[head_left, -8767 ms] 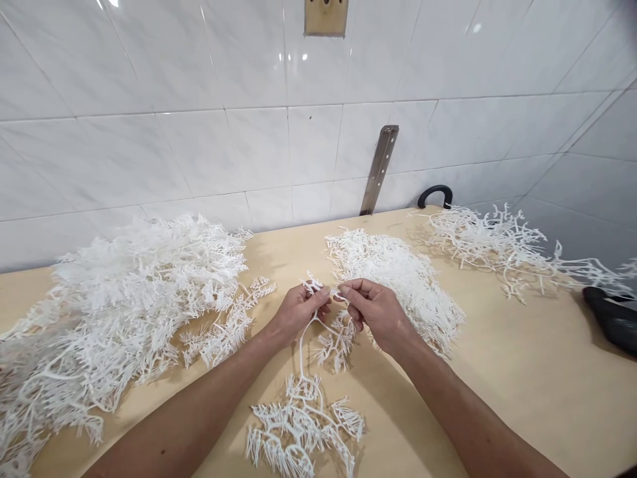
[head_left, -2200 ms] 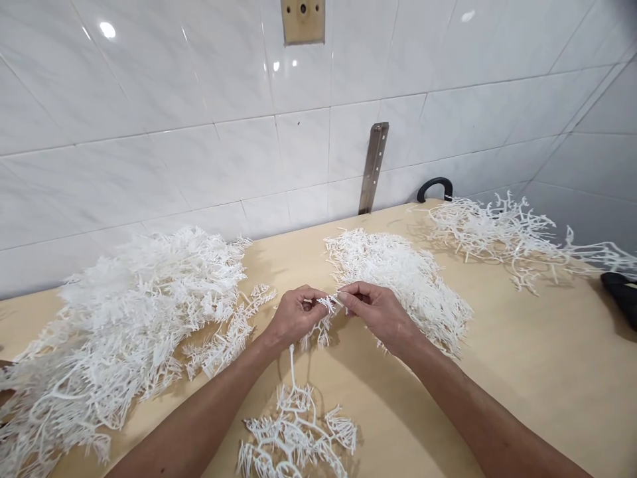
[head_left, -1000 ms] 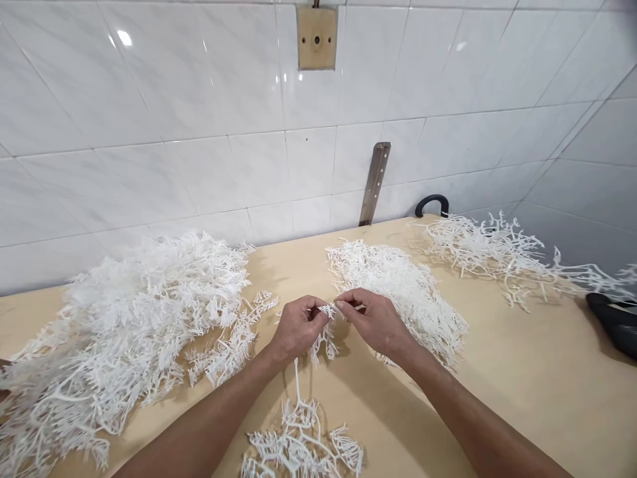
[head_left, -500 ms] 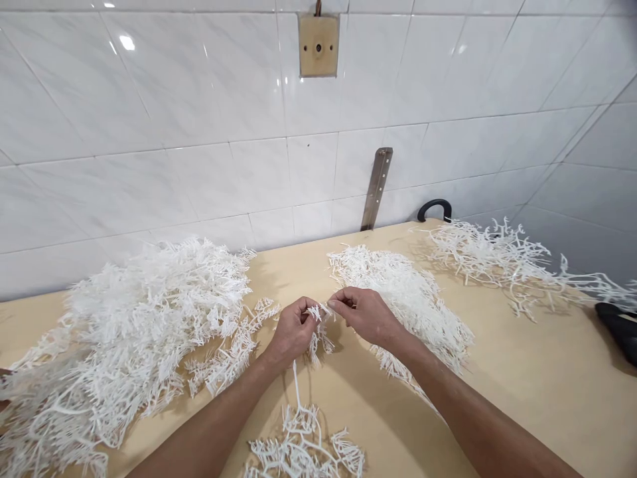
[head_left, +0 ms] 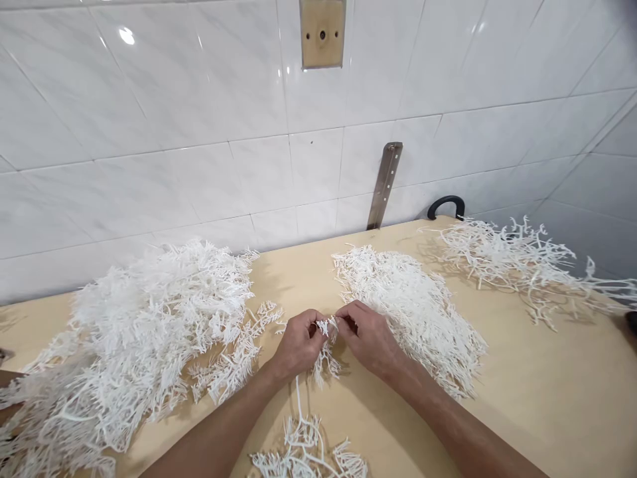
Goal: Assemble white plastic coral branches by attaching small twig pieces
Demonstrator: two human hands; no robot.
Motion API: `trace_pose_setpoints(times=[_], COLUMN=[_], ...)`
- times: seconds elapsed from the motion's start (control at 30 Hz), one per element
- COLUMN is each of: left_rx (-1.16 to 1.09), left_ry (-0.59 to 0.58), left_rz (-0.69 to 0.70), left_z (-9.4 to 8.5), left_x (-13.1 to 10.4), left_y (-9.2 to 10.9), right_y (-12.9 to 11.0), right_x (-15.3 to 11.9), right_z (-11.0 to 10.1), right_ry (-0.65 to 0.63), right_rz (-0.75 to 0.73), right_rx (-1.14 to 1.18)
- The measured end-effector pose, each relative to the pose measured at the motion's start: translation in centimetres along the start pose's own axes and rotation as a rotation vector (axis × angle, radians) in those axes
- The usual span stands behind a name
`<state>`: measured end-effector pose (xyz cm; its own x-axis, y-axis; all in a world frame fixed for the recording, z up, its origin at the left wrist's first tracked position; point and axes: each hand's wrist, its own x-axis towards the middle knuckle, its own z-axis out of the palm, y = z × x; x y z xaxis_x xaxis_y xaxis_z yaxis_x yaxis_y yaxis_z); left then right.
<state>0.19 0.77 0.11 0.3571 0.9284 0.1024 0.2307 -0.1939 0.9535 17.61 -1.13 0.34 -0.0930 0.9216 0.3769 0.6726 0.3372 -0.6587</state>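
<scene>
Both hands had dropped slightly lower toward the tabletop (head_left: 547, 392) since half a second earlier. Left hand (head_left: 297, 344) and right hand (head_left: 369, 337) each pinched the white plastic sprig (head_left: 326, 326) between them, probably for snapping it; its stem trailed down toward the person, pile of sprigs (head_left: 418, 305) just behind.

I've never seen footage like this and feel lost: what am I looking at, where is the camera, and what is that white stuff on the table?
The camera sits on a person's head, looking forward and down at their own bare hands. The left hand and right hand pinch one white plastic branched sprig between them; its stem trails toward the viewer. On the tan table lie a big heap at left, a flatter pile beyond the right hand, and loose stalks far right. White wall tiles stand behind.
</scene>
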Motion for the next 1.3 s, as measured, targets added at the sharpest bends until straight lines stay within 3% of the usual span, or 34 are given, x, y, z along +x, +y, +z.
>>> trace_pose_setpoints(times=[0.13, 0.27, 0.5, 0.7, 0.97, 1.3], left_rx=[0.041, 0.053, -0.024, 0.001, 0.023, 0.045], left_ry=[-0.01, 0.026, 0.038, 0.047, 0.026, 0.035], left_rz=[0.014, 0.032, 0.017, -0.015, 0.012, 0.001], left_z=[0.0, 0.3, 1.6, 1.7, 1.8, 1.8], left_x=[0.1, -0.1, -0.9, -1.2, -1.2, -1.0], left_y=[0.1, -0.4, -1.1, -0.2, -0.6, -0.6], right_y=[0.3, 0.3, 1.6, 2.3, 1.8, 4.2], right_x=[-0.3, 0.1, 1.3, 1.2, 0.6, 1.1], right_z=[1.3, 1.5, -2.3, -4.4, -3.9, -5.6], right_ry=[0.082, 0.155, 0.434, 0.468, 0.409, 0.51], right_rz=[-0.123, -0.123, 0.086, 0.253, 0.171, 0.253], right_rx=[-0.136, -0.224, -0.203, -0.182, -0.195, -0.215])
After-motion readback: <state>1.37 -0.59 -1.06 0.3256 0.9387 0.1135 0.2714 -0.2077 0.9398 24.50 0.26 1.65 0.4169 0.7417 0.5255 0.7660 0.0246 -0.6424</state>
